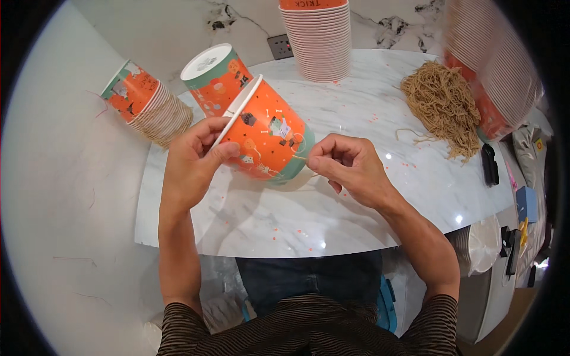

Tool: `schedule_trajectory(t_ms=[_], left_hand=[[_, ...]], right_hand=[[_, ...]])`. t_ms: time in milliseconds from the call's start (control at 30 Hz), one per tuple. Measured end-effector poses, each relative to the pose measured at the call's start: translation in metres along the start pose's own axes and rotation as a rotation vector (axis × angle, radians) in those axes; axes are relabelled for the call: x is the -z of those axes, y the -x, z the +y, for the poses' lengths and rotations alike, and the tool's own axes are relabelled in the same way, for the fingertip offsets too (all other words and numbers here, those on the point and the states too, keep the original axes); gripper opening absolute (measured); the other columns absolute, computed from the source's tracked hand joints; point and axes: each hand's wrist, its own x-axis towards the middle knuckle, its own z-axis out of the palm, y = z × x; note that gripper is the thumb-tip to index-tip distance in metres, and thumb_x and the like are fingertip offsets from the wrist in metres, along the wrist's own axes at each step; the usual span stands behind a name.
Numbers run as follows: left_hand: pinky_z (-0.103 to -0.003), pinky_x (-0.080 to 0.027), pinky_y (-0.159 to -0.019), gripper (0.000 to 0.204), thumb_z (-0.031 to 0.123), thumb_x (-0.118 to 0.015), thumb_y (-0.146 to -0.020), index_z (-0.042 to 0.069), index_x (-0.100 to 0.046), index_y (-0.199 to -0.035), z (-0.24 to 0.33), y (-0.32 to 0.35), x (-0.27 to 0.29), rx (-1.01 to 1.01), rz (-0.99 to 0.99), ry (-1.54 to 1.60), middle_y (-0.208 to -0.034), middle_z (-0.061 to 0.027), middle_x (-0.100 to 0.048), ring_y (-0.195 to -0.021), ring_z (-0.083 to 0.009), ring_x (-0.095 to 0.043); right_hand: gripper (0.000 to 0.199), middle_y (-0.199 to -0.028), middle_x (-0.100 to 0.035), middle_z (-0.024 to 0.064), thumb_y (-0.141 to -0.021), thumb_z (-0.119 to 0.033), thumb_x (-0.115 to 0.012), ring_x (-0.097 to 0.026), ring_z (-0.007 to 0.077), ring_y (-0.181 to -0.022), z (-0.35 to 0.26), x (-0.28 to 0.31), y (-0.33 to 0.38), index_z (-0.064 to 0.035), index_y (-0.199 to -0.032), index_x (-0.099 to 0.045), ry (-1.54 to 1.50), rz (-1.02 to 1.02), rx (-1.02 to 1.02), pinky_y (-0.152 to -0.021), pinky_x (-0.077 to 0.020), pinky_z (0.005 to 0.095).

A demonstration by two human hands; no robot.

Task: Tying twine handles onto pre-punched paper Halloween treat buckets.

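Note:
My left hand [199, 157] grips an orange paper bucket [270, 133] by its white rim, thumb outside and fingers inside. The bucket is tilted, mouth toward the upper left and green base toward the lower right. It carries printed Halloween-style figures. My right hand [350, 166] pinches a thin tan cord [300, 158] beside the green base. Just behind the held bucket, a similar bucket [205, 92] stands upside down on the marble table. To the left leans a stack of nested buckets [133, 95], with tan cords hanging around its rims.
A tall stack of nested buckets [316, 44] stands at the back by a wall socket [280, 46]. Right of it lies a tangled heap of tan cord [445, 110], next to plastic-wrapped buckets [504, 95] and a black tool [490, 164]. Orange specks dot the marble table [350, 222].

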Motion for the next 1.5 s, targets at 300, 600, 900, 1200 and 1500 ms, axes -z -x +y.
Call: schedule_trajectory(t_ms=[300,600,900,1200,1500], left_hand=[[-0.029,-0.057,-0.086,0.036,0.008,-0.055,-0.106,-0.006,-0.057,-0.140,-0.002,-0.007,0.012,-0.067,-0.127,-0.053,-0.107,-0.0067,-0.072,-0.095,-0.0106,-0.068],[-0.028,-0.056,-0.085,0.033,0.004,-0.064,-0.100,-0.005,-0.063,-0.132,0.012,-0.005,-0.007,0.011,-0.124,-0.006,-0.110,-0.0068,-0.073,-0.096,-0.0095,-0.067],[-0.026,-0.048,-0.077,0.013,0.006,-0.074,-0.089,-0.001,-0.070,-0.099,0.019,-0.003,-0.030,-0.155,-0.098,-0.383,-0.091,-0.0002,-0.070,-0.083,-0.0075,-0.059],[-0.024,-0.044,-0.074,0.016,0.008,-0.077,-0.086,0.002,-0.064,-0.093,0.004,-0.012,-0.027,-0.029,-0.238,-0.400,-0.086,0.0036,-0.063,-0.078,-0.0055,-0.051],[-0.024,-0.049,-0.075,0.026,0.009,-0.086,-0.085,0.003,-0.062,-0.093,-0.001,-0.008,-0.040,-0.030,-0.149,-0.272,-0.085,0.0023,-0.067,-0.081,-0.0049,-0.059]], right_hand=[[0.017,-0.081,-0.066,-0.0034,-0.096,-0.019,-0.076,-0.054,0.0007,-0.064,-0.002,-0.001,0.003,-0.0024,-0.098,-0.073,-0.051,-0.017,0.019,-0.051,-0.0461,0.0200],[0.016,-0.082,-0.066,-0.0032,-0.096,-0.018,-0.075,-0.055,0.0008,-0.064,0.000,0.000,0.003,-0.0021,-0.098,-0.073,-0.067,-0.036,0.041,-0.051,-0.0464,0.0202],[0.015,-0.079,-0.063,-0.0056,-0.097,-0.018,-0.075,-0.051,0.0004,-0.065,0.006,-0.008,0.004,-0.0026,-0.098,-0.074,0.021,-0.048,0.019,-0.055,-0.0407,0.0200],[0.015,-0.078,-0.062,-0.0065,-0.097,-0.017,-0.075,-0.048,0.0005,-0.068,0.011,-0.008,0.002,-0.0025,-0.098,-0.075,0.080,-0.084,0.025,-0.059,-0.0394,0.0209],[0.019,-0.076,-0.062,-0.0047,-0.096,-0.021,-0.075,-0.050,0.0022,-0.065,0.015,-0.005,0.000,-0.0027,-0.098,-0.073,0.035,-0.058,0.004,-0.056,-0.0385,0.0222]])
